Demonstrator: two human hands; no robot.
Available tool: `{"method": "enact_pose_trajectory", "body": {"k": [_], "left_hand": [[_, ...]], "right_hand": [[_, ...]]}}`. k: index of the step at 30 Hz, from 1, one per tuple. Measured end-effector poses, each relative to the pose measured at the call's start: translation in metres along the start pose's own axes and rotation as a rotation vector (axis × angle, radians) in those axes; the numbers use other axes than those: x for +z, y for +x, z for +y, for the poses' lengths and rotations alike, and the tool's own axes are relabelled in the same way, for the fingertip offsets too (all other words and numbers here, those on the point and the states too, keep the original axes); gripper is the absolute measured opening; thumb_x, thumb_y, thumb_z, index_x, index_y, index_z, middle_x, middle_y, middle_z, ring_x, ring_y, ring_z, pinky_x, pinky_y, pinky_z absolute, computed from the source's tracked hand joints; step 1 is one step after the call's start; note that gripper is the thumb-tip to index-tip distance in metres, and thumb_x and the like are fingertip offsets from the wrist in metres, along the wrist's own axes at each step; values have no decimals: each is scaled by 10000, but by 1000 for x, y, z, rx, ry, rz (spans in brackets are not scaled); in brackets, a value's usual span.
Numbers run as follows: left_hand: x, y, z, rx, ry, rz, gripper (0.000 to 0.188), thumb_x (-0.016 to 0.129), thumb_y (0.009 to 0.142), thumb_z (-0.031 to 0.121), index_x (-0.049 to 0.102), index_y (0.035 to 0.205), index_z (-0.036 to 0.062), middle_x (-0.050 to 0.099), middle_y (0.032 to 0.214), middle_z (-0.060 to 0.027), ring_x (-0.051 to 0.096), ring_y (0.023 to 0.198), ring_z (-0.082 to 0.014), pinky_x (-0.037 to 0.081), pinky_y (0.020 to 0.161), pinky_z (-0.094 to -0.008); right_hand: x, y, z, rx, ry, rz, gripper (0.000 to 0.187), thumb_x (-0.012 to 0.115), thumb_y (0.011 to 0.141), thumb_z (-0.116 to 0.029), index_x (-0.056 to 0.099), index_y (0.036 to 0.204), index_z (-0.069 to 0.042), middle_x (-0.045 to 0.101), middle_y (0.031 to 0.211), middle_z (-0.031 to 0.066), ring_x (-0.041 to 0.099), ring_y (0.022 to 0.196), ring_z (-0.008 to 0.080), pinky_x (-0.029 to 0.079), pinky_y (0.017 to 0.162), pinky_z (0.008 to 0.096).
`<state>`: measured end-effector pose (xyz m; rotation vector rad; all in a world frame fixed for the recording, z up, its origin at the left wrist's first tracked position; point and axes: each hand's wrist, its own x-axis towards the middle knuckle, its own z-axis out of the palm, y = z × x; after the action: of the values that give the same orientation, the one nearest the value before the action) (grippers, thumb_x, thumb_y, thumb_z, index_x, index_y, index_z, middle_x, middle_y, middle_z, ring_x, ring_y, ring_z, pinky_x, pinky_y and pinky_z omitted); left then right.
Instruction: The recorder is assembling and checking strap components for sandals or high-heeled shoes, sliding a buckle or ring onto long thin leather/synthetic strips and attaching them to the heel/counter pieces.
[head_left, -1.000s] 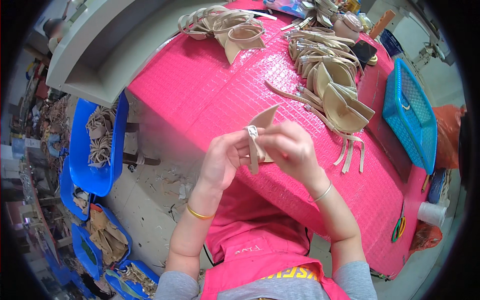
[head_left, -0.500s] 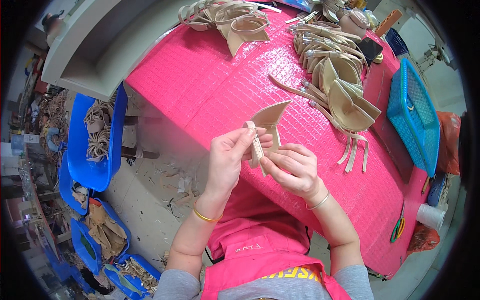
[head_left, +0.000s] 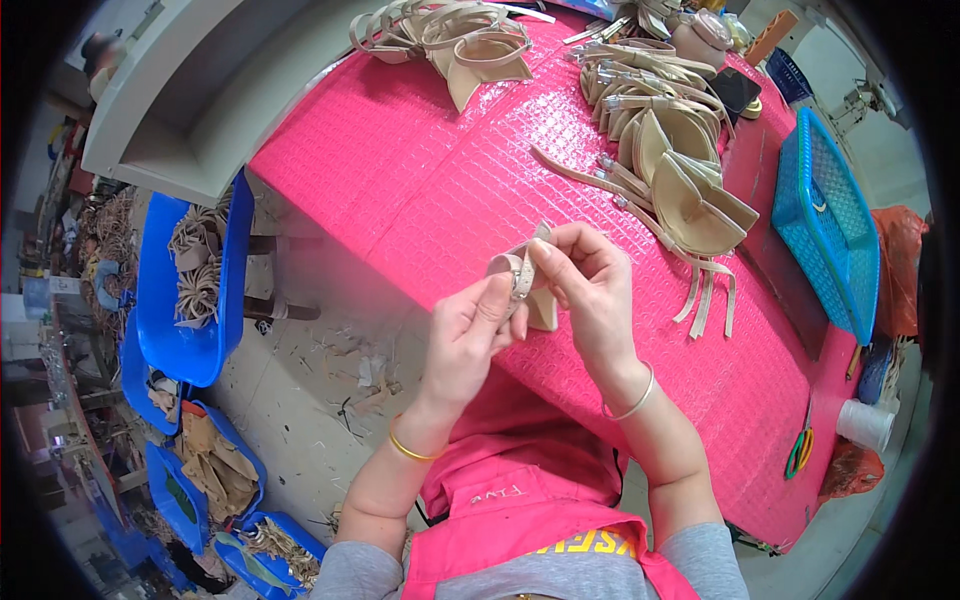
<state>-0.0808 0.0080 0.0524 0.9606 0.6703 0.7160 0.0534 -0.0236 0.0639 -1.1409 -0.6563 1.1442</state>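
Between my two hands is a beige shoe upper piece [head_left: 544, 308] with an ankle strap [head_left: 524, 272] and a small metal buckle. My left hand [head_left: 462, 325] pinches the strap at the buckle, thumb on top. Higher up, the fingers of my right hand [head_left: 592, 285] close on the strap's end just past the buckle. My fingers partly cover the piece, so I cannot tell how far the strap runs through the buckle. On the pink table cover [head_left: 420, 170], to the right, lies a row of similar beige uppers [head_left: 695, 205] with buckled straps.
Another heap of strapped uppers [head_left: 485, 60] sits at the table's far edge. A turquoise basket [head_left: 790, 225], a dark phone [head_left: 738, 92], scissors [head_left: 798, 455] and a thread spool [head_left: 864, 425] lie right. Blue bins [head_left: 236, 300] with beige parts stand left, beside a grey shelf [head_left: 150, 165].
My right hand has moved up from below the buckle to the strap's end above it. The upper piece has turned and tipped lower in my left hand.
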Motion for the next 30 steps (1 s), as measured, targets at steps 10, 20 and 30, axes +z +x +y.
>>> {"method": "enact_pose_trajectory", "body": {"k": [10,20,30], "left_hand": [[-5,12,5,125,187,118,279,533,817,-8,534,1096,-16,618,900,-139,604,816,-160,492,708,-248],[-11,11,4,352,786,182,183,578,716,-76,626,885,-24,640,741,-78,586,633,-90,468,569,-211],[-12,10,6,681,1080,92,94,618,706,17,601,799,16,592,681,-110,588,601,-255,455,517,-313]], "right_hand": [[9,-20,15,364,612,-75,142,548,833,-165,476,738,-88,498,650,-20,348,438,31,270,386,159],[0,-10,25,403,495,-197,146,555,829,-176,476,748,-82,415,567,-47,300,425,21,212,382,168],[5,0,20,88,76,-110,154,583,823,-183,562,820,-31,509,617,-26,383,470,18,285,423,167]]}}
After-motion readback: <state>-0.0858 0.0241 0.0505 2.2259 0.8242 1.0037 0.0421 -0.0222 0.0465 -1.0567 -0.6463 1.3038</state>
